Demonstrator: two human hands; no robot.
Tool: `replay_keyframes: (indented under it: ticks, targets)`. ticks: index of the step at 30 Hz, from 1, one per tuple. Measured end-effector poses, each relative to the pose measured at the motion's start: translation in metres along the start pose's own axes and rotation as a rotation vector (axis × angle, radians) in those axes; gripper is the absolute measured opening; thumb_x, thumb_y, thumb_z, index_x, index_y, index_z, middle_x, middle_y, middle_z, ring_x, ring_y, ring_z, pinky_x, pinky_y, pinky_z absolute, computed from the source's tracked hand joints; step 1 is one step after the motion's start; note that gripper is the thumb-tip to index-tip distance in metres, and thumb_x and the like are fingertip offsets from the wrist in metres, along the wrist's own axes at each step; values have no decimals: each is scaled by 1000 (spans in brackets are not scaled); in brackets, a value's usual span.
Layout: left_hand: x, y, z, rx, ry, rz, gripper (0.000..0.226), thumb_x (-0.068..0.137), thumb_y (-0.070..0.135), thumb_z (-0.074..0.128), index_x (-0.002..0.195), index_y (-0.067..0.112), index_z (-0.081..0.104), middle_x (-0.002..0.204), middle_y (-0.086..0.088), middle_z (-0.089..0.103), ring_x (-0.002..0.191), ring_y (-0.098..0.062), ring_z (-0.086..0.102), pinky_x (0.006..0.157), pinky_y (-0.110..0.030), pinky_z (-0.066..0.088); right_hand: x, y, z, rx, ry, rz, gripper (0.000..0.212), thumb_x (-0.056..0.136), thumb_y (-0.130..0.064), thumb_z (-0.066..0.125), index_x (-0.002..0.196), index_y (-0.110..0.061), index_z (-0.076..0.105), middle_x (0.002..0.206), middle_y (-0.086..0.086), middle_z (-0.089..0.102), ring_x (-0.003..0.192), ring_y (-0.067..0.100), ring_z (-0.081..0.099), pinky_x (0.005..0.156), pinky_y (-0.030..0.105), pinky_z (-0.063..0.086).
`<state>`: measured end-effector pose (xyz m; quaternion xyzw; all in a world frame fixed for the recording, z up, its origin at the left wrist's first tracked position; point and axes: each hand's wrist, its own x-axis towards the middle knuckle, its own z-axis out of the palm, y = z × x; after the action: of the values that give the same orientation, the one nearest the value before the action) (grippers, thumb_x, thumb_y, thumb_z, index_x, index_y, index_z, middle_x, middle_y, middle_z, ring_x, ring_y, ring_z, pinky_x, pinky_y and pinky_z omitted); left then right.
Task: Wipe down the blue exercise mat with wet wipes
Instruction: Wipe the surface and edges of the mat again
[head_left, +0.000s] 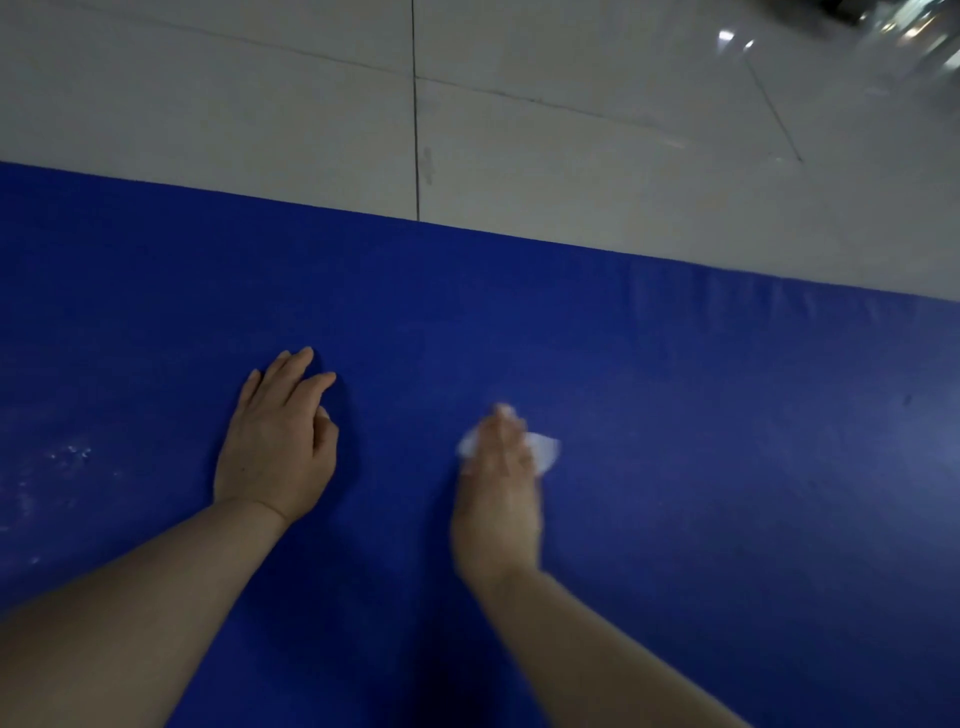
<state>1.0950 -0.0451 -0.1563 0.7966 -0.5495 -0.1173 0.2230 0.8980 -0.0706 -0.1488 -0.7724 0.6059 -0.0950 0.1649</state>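
The blue exercise mat (701, 415) fills the lower two thirds of the view, its far edge running from upper left down to the right. My left hand (278, 441) lies flat on the mat with fingers spread, holding nothing. To its right, my right hand (501, 488) presses a crumpled white wet wipe (545, 449) onto the mat; the hand is blurred. Most of the wipe is hidden under the fingers, with bits showing at both sides.
Pale tiled floor (260, 104) lies beyond the mat's far edge, with dark grout lines. A shiny dark object (893, 21) sits blurred at the top right corner. Faint whitish specks (72, 454) mark the mat at the left.
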Motion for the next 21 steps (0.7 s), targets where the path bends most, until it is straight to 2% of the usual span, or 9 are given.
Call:
replay_keyframes:
  ticks: [1,3,5,6,10,13,15,17,21]
  targets:
    - [0,-1,0,-6,1,1,38,91,2,46,128,2,55,149,-13,36,142,-25,26,118,-35,8,-13,-25,13,7,-44,-142,61,95,-14,41,149,-2,14,156,15,17,143,28,18,118,36,13]
    - [1,-2,-1,-18,0,3,38,91,1,47,128,0,55,149,-15,37,141,-26,26,118,-34,8,-38,-54,30,-1,-245,-454,73,92,-14,49,150,-3,6,158,14,4,146,28,4,119,40,-2]
    - [-1,-1,-3,-23,-11,16,37,91,1,48,128,-1,55,148,-15,37,141,-27,26,117,-34,8,-41,-49,26,-3,-292,-550,75,91,-10,49,151,-8,4,160,8,-3,147,20,-5,114,34,-14]
    - [-2,0,-4,-26,-20,33,37,91,1,49,127,-1,56,148,-15,37,141,-27,27,117,-34,9,-35,-36,18,-45,-250,-538,75,90,-5,47,151,-8,4,160,6,-3,147,19,-4,112,30,-17]
    - [-24,17,-6,-24,-59,144,38,88,1,54,126,4,58,147,-12,40,140,-26,29,117,-42,11,-8,67,-26,-183,-67,-175,69,94,1,33,149,-6,-7,159,8,-6,147,21,-1,112,23,-15]
    - [-58,28,-4,-18,-114,173,40,86,2,58,126,7,59,148,-11,39,140,-25,28,115,-48,14,-4,132,-67,-103,33,217,59,97,2,26,152,-7,7,160,5,3,147,18,0,119,27,-1]
    - [-77,26,-3,42,-138,211,37,90,9,51,126,8,58,148,-12,39,139,-25,31,113,-52,19,-12,144,-74,-93,81,364,57,98,1,24,152,-9,10,161,1,2,147,15,-3,119,30,1]
    - [-84,23,-3,79,-168,230,45,91,20,33,127,7,58,146,-13,41,137,-26,35,111,-53,26,-23,126,-58,-83,76,366,55,99,1,23,152,-6,7,160,4,1,147,17,-4,119,29,0]
    - [-80,20,-4,44,-188,234,54,90,22,23,128,5,57,146,-12,42,137,-23,34,114,-45,24,-49,26,-4,-30,-104,-12,58,96,-6,15,151,-11,-4,160,10,-1,147,24,-2,119,28,-5]
